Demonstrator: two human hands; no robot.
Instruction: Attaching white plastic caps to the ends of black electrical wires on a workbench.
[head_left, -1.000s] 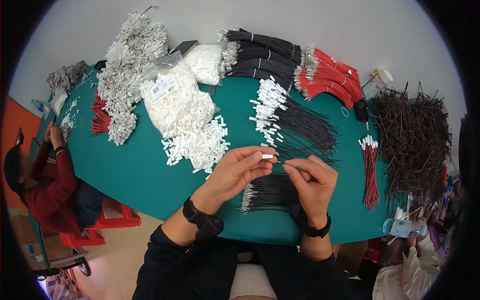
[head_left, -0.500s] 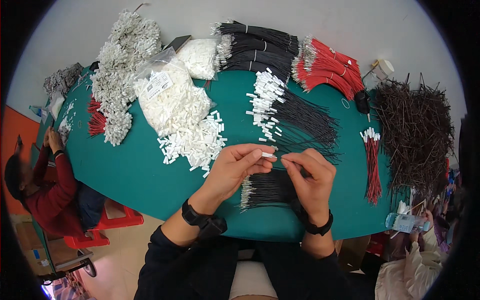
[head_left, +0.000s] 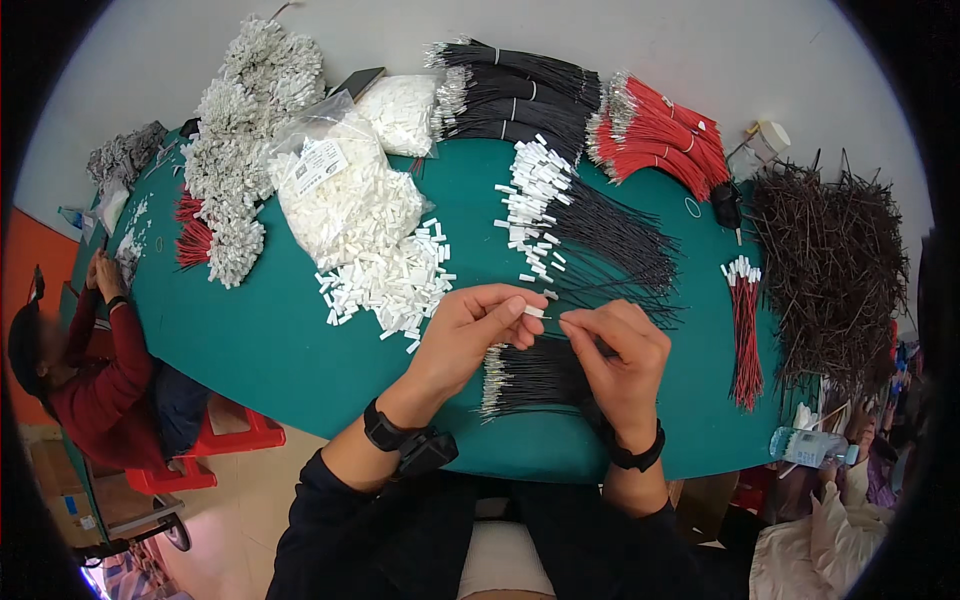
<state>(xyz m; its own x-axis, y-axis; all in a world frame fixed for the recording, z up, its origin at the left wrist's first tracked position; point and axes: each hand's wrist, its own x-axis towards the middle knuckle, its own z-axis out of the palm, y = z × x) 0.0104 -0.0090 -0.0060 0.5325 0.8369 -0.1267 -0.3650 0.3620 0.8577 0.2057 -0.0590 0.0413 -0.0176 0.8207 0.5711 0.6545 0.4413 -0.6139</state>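
My left hand (head_left: 452,340) pinches a small white plastic connector housing (head_left: 534,312) between thumb and forefinger. Facing it, the thumb and forefinger of my right hand (head_left: 630,345) are closed on a thin wire with a pale metal tip (head_left: 549,318). That tip is at the housing's end; whether it has entered is too small to tell. Beneath both hands lies a bundle of black wires (head_left: 540,378), metal ends toward the left. Just beyond are black wires fitted with white housings (head_left: 540,200). Loose white housings (head_left: 395,285) spill from a clear bag (head_left: 335,200) at left.
Bundled black wires (head_left: 520,95) and red wires (head_left: 665,140) line the green table's (head_left: 250,340) far side. To the right are a red wire bunch (head_left: 745,335), a dark wire heap (head_left: 830,270) and a plastic bottle (head_left: 812,447). A person (head_left: 110,390) sits at left.
My right fingertips have moved very slightly left, toward the housing. The left hand keeps its pinch almost in place; the housing's end has tilted a little.
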